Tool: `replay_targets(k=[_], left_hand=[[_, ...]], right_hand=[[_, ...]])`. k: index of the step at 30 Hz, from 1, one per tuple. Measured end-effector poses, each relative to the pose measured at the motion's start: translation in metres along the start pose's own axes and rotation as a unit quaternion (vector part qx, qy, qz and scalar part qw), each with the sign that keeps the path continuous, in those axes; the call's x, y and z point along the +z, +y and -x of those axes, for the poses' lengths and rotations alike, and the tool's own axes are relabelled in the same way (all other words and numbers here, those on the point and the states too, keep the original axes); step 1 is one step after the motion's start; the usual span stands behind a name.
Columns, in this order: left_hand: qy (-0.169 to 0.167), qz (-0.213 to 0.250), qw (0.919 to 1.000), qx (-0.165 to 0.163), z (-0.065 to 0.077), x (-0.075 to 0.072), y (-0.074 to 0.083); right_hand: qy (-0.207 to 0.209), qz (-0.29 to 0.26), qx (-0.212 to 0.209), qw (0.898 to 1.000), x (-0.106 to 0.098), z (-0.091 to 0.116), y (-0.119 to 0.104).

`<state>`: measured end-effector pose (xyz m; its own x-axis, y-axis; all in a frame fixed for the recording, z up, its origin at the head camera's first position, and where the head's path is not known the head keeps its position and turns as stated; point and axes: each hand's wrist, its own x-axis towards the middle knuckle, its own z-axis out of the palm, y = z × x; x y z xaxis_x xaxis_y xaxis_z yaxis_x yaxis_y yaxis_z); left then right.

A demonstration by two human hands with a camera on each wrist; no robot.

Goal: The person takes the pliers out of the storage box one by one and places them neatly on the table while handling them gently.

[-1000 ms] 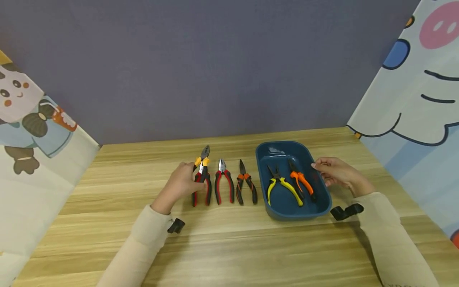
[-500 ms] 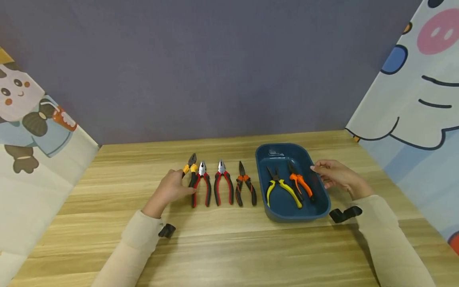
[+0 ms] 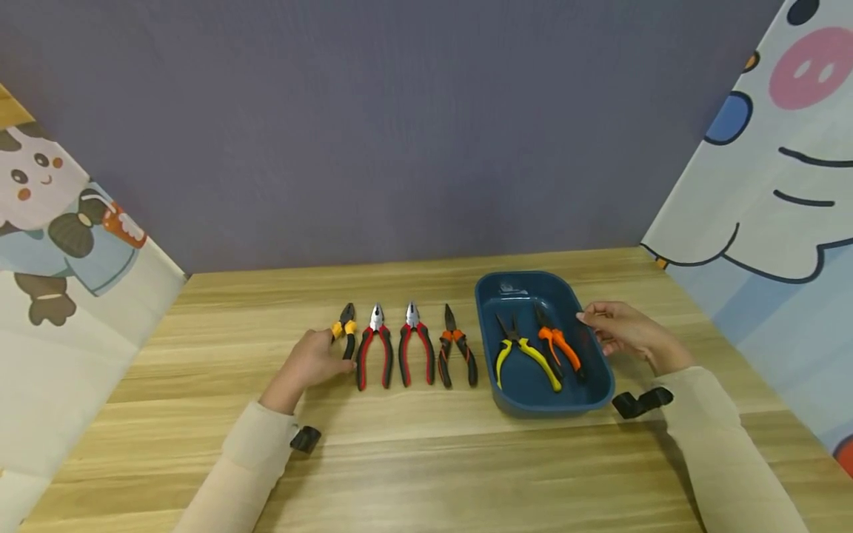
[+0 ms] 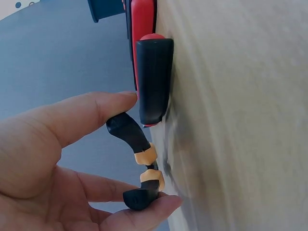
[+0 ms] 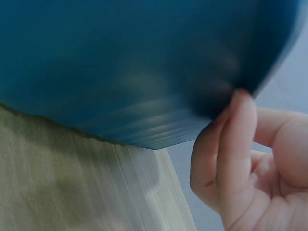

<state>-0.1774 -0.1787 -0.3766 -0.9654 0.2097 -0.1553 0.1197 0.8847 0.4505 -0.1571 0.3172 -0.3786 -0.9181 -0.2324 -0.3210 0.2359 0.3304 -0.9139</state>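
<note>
yellow-black pliers (image 4: pixel 146 155) (slightly splayed) between left-hand fingers (image 4: pixel 147 215)

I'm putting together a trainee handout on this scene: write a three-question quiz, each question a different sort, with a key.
1. Multiple choice: what does the left hand hold?
a) the yellow-and-black combination pliers
b) the orange-and-black long-nose pliers
c) a pair of red-and-black pliers

2. True or false: the right hand touches the blue tub.

3. Fill the gap: in the tub, as the head camera sees it, the yellow-handled pliers lie to the ____ of the orange-handled pliers.

Key: 1. a; 2. true; 3. left.
</note>
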Motion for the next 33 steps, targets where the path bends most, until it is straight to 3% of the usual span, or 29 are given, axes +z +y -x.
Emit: replay_targets(k=[11, 18, 33], left_hand=[[-0.001, 0.005, 1.0000, -0.001, 0.0028, 0.0045, -0.0038], [0.003, -0.033, 0.9994, -0.004, 0.0024, 0.0040, -0.0042], [-0.005, -0.062, 0.9979, -0.020, 0.0076, 0.0050, 0.0016]], right_hand=[[0.001, 0.008, 0.006, 1.000, 0.0013, -0.0019, 0.0034], [0.001, 0.006, 0.007, 1.000, 0.0009, -0.0019, 0.0018], [-0.011, -0.005, 0.001, 1.000, 0.0005, -0.0003, -0.0004]])
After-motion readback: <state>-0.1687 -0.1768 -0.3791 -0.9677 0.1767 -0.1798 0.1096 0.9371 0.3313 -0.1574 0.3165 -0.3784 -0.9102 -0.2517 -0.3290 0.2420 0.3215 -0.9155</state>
